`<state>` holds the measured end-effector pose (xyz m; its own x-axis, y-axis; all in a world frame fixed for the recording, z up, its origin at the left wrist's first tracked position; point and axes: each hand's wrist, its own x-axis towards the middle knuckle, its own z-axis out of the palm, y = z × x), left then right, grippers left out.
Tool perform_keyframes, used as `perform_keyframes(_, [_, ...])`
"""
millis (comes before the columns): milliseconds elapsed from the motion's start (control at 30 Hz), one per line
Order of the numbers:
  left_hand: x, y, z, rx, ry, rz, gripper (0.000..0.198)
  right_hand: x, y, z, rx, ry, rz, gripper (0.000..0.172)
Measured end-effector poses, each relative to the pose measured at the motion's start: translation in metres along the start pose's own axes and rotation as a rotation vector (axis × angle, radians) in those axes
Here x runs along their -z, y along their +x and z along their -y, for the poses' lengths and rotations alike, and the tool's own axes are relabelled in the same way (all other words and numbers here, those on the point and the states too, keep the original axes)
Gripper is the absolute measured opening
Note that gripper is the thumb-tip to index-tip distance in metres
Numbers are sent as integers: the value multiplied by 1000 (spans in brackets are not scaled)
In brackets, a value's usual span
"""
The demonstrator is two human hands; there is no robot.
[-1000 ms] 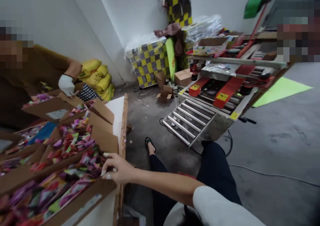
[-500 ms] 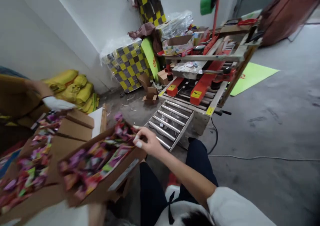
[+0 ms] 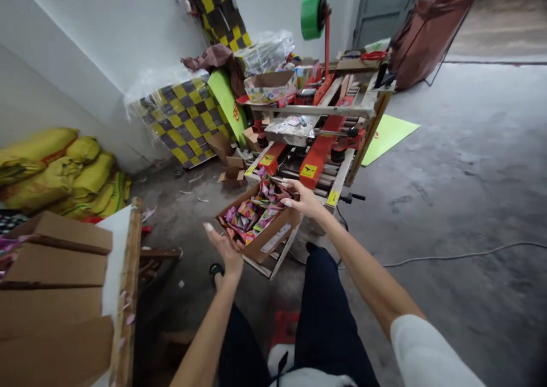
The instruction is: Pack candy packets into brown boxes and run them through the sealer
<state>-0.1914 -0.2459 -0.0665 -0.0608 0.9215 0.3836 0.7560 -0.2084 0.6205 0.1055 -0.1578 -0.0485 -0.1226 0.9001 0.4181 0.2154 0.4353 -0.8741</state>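
Note:
An open cardboard box [image 3: 274, 234] full of colourful wrapped sweets [image 3: 252, 213] is at the short roller conveyor [image 3: 280, 259], covering most of its rollers. Whether it rests fully on them I cannot tell. My right hand [image 3: 304, 199] grips the box's right rim, fingertips over the edge and thumb on the near side. My left hand [image 3: 226, 254] is against the box's left end, its thumb spread away from the cardboard. Its other fingers are partly hidden. Just beyond the box stands the carton-sealing machine [image 3: 314, 159], with red side belts and a green tape roll [image 3: 313, 12].
At left, a wood-edged table [image 3: 128, 284] carries a larger open carton [image 3: 55, 273]. Yellow sacks [image 3: 64, 165] and taped yellow-black cartons [image 3: 183, 119] line the wall. A cable [image 3: 448, 257] crosses the floor at right. A red stool [image 3: 284, 324] is below me.
The box of sweets has moved away from the table at left, over to the roller conveyor. My view has turned left-to-right, and the co-worker's gloved hand is out of sight.

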Motion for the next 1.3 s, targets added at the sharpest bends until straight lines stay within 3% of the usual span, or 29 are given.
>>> perform_keyframes(67, [5,18,-1,-152,116,-102,94,7,8,7,43,-105,170,56])
perform_keyframes(100, [4,26,-4,-246,169,-44,94,8,12,12,81,-153,261,51])
perform_keyframes(167, [-2,38,-11,-385,247,217,88,8,21,23,156,-254,441,44])
perform_keyframes(233, [-12,45,-19,-429,298,420,74,2,27,33,189,-394,559,38])
perform_keyframes(300, [-20,49,-23,-407,321,535,62,-9,31,39,157,-560,563,30])
perform_keyframes(400, [-21,57,-17,-294,216,646,56,-32,37,36,70,-705,453,31])
perform_keyframes(533, [-5,73,0,-67,-219,780,72,-65,48,21,41,-774,392,40])
perform_keyframes(633, [1,77,0,-26,-271,813,82,-77,56,9,32,-826,347,40])
perform_keyframes(700, [-5,70,-9,-34,-235,747,88,-77,60,5,20,-823,312,41])
perform_keyframes(767, [-19,56,-19,-16,-258,609,83,-74,61,3,-5,-815,235,41])
perform_keyframes(900, [-54,23,-37,64,-249,261,68,-82,41,10,-183,-752,-48,44])
perform_keyframes(1000, [-62,5,-53,40,-198,94,52,-96,18,19,-232,-755,-62,55])
perform_keyframes(1100, [-40,-4,-76,-165,-127,16,41,-104,7,27,-238,-787,8,60])
perform_keyframes(1200, [8,6,-89,-430,-61,-83,40,-105,9,27,-257,-800,73,63])
perform_keyframes(1267, [37,30,-83,-433,-83,-177,42,-108,11,24,-249,-818,81,64])
perform_keyframes(1300, [44,47,-75,-345,-114,-198,43,-110,12,22,-234,-834,68,64])
